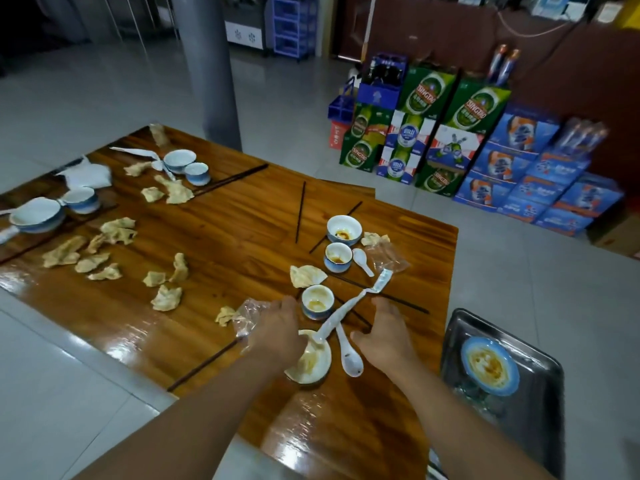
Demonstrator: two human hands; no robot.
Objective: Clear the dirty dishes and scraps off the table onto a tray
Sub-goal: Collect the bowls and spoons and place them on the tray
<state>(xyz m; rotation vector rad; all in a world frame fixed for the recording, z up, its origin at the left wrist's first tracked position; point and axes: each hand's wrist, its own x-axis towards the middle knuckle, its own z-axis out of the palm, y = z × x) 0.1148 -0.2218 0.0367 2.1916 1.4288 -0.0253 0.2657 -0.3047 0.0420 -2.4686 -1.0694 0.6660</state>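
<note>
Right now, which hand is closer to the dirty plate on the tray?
Right. The right hand hovers over the table just left of the plate; the left hand is farther left, by a bowl.

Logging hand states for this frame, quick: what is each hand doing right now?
Left hand: gripping the rim of the dirty bowl.
Right hand: open, fingers spread over the table, holding nothing.

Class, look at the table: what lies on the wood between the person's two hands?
In the head view, between the left hand and the right hand lie a white spoon, a twisted white wrapper and part of a dirty plate.
</note>
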